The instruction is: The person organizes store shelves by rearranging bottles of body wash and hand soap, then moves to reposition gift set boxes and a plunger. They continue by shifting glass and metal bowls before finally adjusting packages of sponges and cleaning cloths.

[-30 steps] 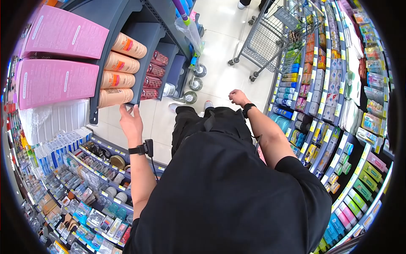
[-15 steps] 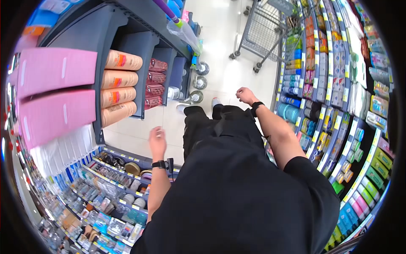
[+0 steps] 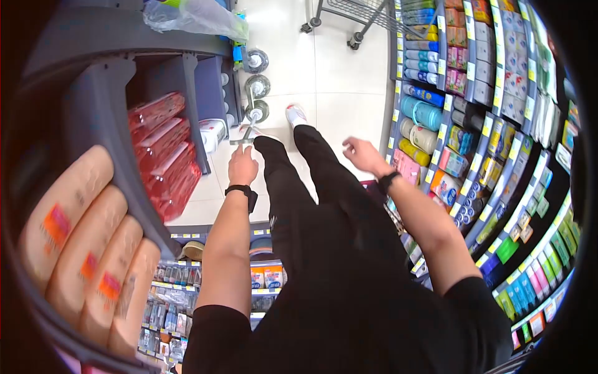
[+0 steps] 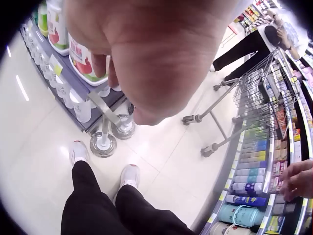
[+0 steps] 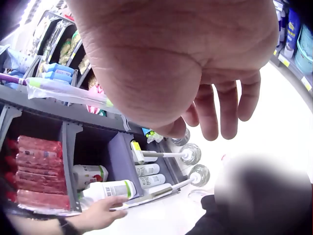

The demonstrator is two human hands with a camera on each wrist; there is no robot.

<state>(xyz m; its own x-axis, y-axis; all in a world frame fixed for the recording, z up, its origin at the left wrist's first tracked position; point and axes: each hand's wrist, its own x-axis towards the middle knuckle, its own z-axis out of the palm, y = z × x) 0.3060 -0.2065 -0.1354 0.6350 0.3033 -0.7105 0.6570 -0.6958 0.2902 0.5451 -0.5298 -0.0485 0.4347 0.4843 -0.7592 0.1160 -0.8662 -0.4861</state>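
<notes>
You stand on a glossy, pale floor (image 3: 352, 115) between shelves (image 3: 96, 106). At left, a white bottle (image 4: 87, 61), labelled red and green, stands near your left hand (image 3: 243, 167), fingers relaxed, contact unclear. Your right hand (image 3: 366, 157), fingers loosely bent, holds nothing.

No lettering legible, labels (image 3: 57, 224) on peach bottles (image 3: 96, 240) blurred, print on white bottle (image 5: 115, 189) unclear, tags (image 4: 57, 68) too small

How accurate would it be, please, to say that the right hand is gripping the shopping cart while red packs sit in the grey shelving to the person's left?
The grip is wrong: the head view shows the right hand holding nothing, apart from the shopping cart. Red packs do sit in the grey shelving to the person's left.
</notes>
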